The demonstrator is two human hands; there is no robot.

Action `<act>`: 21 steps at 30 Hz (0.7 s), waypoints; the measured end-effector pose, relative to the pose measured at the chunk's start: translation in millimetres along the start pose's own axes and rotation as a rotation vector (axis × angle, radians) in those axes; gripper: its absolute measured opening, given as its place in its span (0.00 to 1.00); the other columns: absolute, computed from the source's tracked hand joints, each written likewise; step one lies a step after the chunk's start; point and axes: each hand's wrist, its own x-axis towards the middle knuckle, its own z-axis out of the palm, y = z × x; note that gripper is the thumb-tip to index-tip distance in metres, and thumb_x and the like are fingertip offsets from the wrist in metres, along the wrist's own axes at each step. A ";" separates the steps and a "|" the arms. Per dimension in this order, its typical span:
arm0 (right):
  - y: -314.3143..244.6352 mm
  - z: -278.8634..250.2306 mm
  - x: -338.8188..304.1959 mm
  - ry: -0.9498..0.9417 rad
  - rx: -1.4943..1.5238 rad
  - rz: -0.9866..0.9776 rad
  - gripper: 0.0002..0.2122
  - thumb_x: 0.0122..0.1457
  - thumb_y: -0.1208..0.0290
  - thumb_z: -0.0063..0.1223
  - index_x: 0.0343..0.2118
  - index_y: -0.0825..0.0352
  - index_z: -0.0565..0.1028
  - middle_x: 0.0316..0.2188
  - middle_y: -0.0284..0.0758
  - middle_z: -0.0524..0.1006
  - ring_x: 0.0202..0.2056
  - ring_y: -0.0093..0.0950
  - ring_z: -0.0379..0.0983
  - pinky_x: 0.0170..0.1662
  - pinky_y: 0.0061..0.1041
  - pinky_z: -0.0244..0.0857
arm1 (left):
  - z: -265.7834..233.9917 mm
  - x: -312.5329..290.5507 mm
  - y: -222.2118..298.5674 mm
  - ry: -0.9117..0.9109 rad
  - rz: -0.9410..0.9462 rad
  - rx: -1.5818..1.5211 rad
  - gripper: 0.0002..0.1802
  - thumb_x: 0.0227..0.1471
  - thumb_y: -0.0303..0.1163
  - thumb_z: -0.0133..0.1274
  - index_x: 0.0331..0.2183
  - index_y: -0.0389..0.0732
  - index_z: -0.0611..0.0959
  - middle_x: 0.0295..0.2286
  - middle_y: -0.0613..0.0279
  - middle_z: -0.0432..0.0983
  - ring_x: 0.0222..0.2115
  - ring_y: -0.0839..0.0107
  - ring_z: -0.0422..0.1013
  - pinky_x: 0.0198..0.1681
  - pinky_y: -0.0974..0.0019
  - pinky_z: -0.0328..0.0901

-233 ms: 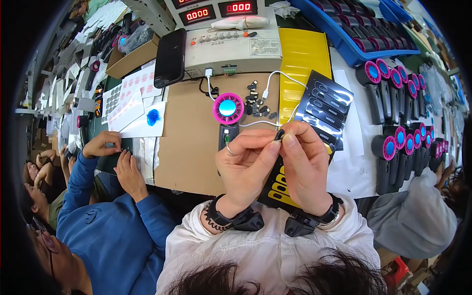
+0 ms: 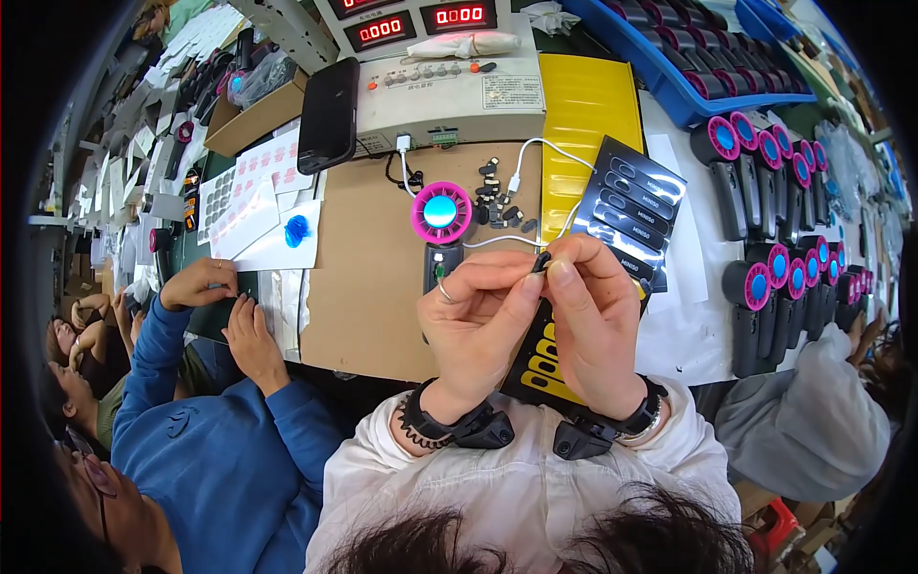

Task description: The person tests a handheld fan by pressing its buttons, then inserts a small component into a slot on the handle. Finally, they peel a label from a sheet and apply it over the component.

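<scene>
A small black piece (image 2: pixel 542 261) is held up over the middle of a brown-topped worktop (image 2: pixel 368 306), between a person's left hand (image 2: pixel 478 320) and right hand (image 2: pixel 598 320). Just to the left, a handheld fan (image 2: pixel 441 212) with a magenta ring lies with its handle partly screened by the left hand. Loose black parts (image 2: pixel 494 206) are scattered on its far right side, beside a white cable (image 2: pixel 513 182). Farther right lie a black sheet (image 2: pixel 636 215) and a yellow panel (image 2: pixel 588 115); a pale box (image 2: pixel 449 96) and a phone (image 2: pixel 328 115) occupy the far side. Finished-looking fans (image 2: pixel 755 287) line the right, nearer than a blue bin (image 2: pixel 703 110). At left sits a co-worker in blue (image 2: pixel 220 469). Thumb and forefinger of each hand pinch the piece, largely covering it. Pale lettering marks the black sheet; red digits glow on displays (image 2: pixel 421 24) beyond the box.
</scene>
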 end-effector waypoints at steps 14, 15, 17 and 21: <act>-2.8 1.3 0.3 -0.008 -0.028 -0.047 0.04 0.58 0.75 0.47 0.34 0.67 0.68 0.32 0.27 0.69 0.34 0.15 0.64 0.40 0.15 0.59 | -4.1 -3.8 -5.2 -0.009 0.086 0.135 0.09 0.44 0.13 0.53 0.31 0.32 0.78 0.35 0.53 0.73 0.37 0.70 0.71 0.41 0.72 0.66; -2.8 1.8 0.5 -0.002 -0.024 -0.047 0.04 0.58 0.75 0.48 0.34 0.67 0.68 0.32 0.27 0.69 0.34 0.15 0.64 0.40 0.15 0.59 | -4.3 -3.6 -5.4 -0.012 0.102 0.155 0.09 0.44 0.13 0.53 0.31 0.32 0.78 0.35 0.53 0.73 0.36 0.70 0.71 0.41 0.71 0.65; -2.7 1.7 0.9 0.004 -0.019 -0.048 0.04 0.58 0.75 0.48 0.34 0.67 0.68 0.32 0.27 0.69 0.34 0.15 0.64 0.39 0.15 0.59 | -4.5 -2.9 -5.9 -0.021 0.135 0.195 0.09 0.43 0.13 0.54 0.31 0.32 0.78 0.35 0.53 0.74 0.36 0.70 0.71 0.41 0.71 0.65; -2.2 1.5 1.1 0.000 -0.032 -0.059 0.03 0.57 0.75 0.48 0.33 0.67 0.68 0.32 0.27 0.69 0.33 0.15 0.64 0.39 0.15 0.58 | -4.6 -2.2 -6.2 -0.020 0.180 0.258 0.09 0.42 0.13 0.54 0.31 0.32 0.78 0.34 0.52 0.74 0.36 0.69 0.71 0.40 0.71 0.65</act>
